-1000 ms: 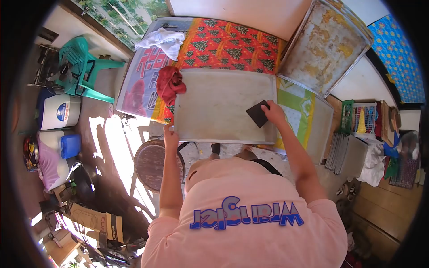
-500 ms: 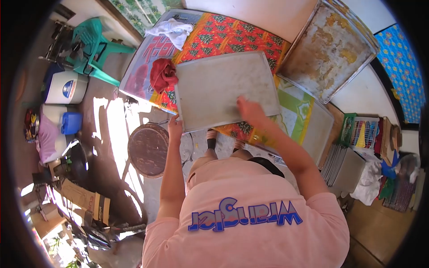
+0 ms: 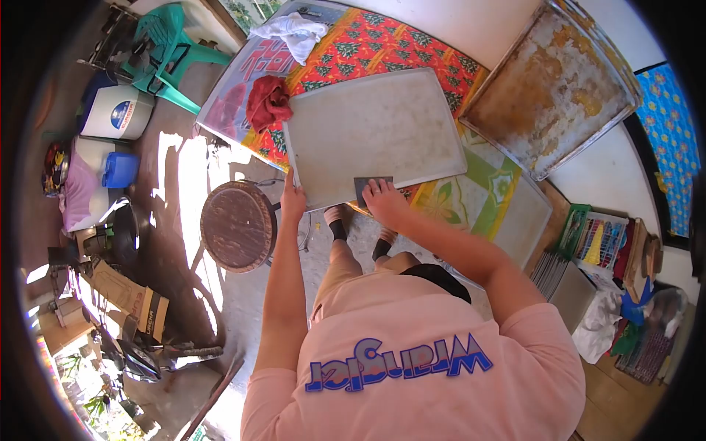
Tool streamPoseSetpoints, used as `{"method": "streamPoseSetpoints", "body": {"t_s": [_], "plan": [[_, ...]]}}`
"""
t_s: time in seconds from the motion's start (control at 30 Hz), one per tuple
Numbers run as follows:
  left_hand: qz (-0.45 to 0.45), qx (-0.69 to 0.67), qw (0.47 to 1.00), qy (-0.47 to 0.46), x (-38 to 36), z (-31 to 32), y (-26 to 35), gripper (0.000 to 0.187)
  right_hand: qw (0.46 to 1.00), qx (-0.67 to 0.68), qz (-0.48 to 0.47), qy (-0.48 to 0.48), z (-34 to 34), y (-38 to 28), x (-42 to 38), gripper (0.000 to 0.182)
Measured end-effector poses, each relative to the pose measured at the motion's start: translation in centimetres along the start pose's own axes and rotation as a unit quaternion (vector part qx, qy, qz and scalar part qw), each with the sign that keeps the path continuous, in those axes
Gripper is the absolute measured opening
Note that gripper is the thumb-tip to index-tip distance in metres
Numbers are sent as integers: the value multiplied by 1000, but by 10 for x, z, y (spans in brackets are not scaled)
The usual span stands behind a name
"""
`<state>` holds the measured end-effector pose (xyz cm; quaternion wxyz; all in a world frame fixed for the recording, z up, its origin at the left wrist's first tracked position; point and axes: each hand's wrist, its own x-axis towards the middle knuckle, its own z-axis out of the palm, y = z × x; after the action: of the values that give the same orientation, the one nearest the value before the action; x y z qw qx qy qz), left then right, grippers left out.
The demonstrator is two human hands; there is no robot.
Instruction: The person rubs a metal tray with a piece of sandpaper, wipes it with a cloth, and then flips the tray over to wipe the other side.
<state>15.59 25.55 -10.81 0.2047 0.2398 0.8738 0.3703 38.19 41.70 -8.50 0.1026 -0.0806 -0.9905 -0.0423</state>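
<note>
A large shallow metal baking tray (image 3: 375, 128) lies on the table, its near edge sticking out past the tabletop. My left hand (image 3: 293, 200) grips the tray's near left corner, with the thumb along the side. My right hand (image 3: 384, 201) is at the near edge, fingers bent over a flat, dark grey rectangular pad (image 3: 362, 184) on the tray's surface. Whether the pad is sandpaper or a scraper I cannot make out. Beside the tray's left side sits a crumpled red cloth (image 3: 269, 103).
A patterned tablecloth (image 3: 382, 44) covers the table, and a white cloth (image 3: 298, 33) lies at the far left. Stained trays (image 3: 548, 88) lean at the right. A round wooden stool (image 3: 237, 226) stands left of my legs. Several stacked trays (image 3: 562, 283) stand at right.
My right hand has moved from the tray's middle toward me and left, to the near edge. The dark pad now shows under its fingers. My left hand still grips the tray's corner.
</note>
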Motion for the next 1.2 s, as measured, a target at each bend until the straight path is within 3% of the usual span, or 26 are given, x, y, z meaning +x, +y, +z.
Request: {"method": "streamPoseSetpoints", "body": {"t_s": [0.1,0.13,0.2,0.23,0.37,0.4,0.5,0.6,0.67,0.77,0.9,0.93,1.03,1.13,1.2], "plan": [[-17,19,1000,-14,6,-1,-4,67,994,23,100,35,12,36,21,36],[-54,7,998,-36,0,-4,6,67,986,16,166,-7,6,60,34,41],[-120,-15,989,-79,-5,-18,38,67,978,62,196,-40,2,68,42,40],[-87,-5,994,-62,-3,-17,31,66,972,86,213,-55,1,68,46,40],[12,18,1000,-14,0,-5,7,66,998,-32,18,60,8,-4,14,33],[28,23,999,-9,1,-5,7,66,998,-14,33,46,1,6,23,34],[-28,-25,998,-55,-2,-11,15,66,955,167,245,-27,9,78,68,40],[-64,-1,995,-74,-3,-19,36,66,963,127,188,-145,15,54,71,42],[-66,-13,994,-83,-1,-23,44,66,997,52,30,-41,12,-5,50,42],[-49,-15,995,-87,-4,-22,33,66,998,56,8,42,23,-9,61,40],[-56,-13,993,-98,-5,-19,22,67,937,222,264,-62,3,70,115,39],[-55,-9,993,-102,-2,-19,19,68,947,190,249,-73,4,60,113,36],[26,-29,997,-69,1,-10,3,69,997,36,57,-33,7,-23,93,38],[17,-27,995,-92,-1,-16,8,70,995,18,80,55,38,-2,100,37],[25,-21,996,-84,-2,-13,6,69,933,153,303,-121,21,67,127,37]]}}
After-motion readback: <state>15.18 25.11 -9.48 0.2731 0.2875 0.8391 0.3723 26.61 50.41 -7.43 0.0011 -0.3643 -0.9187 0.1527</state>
